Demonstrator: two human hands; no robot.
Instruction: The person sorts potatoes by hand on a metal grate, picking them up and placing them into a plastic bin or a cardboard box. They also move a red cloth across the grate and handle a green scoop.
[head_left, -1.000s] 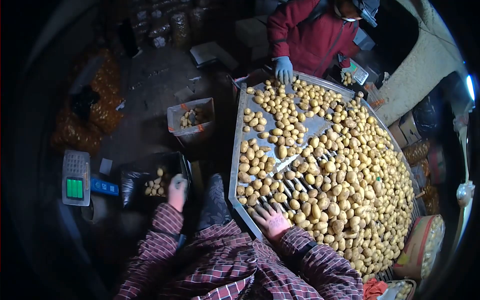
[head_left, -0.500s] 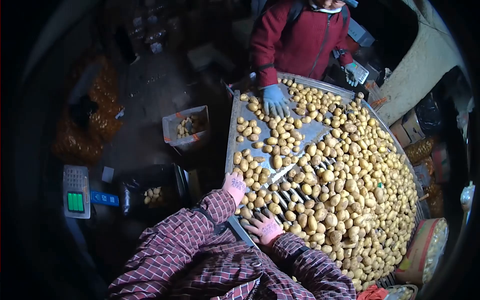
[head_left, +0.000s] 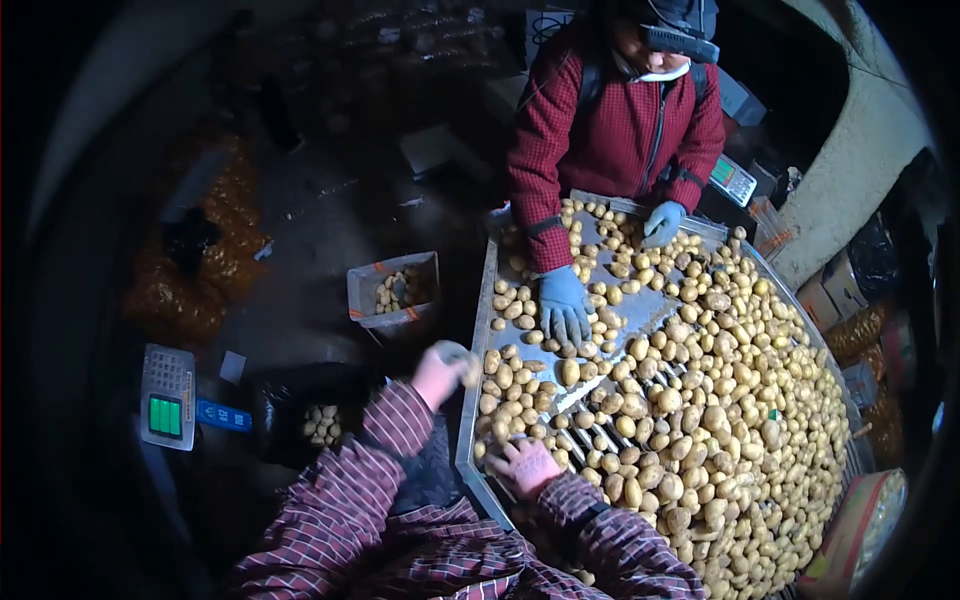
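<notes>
My left hand (head_left: 440, 374), in a pink glove with dark fingertips, is just outside the left rim of a metal sorting table (head_left: 468, 420). Its fingers are closed around a potato (head_left: 471, 372), somewhat blurred. My right hand (head_left: 528, 466), in a matching glove, rests at the table's near left corner with its fingers apart, touching the small potatoes (head_left: 507, 412) there. Slatted bars (head_left: 600, 437) show between the potatoes beyond it. A large heap of potatoes (head_left: 715, 430) covers the right side.
Across the table a person in a red jacket (head_left: 620, 120) has two blue-gloved hands (head_left: 565, 308) among the potatoes. A white box (head_left: 395, 318) with potatoes stands on the floor at left. Nearby are a scale (head_left: 167, 397), a dark container holding potatoes (head_left: 322, 425) and net sacks (head_left: 205, 240).
My left hand has left the table's rim and moved left and up, now with a potato. My right hand stays at the corner. The other person's hands have both come onto the potatoes.
</notes>
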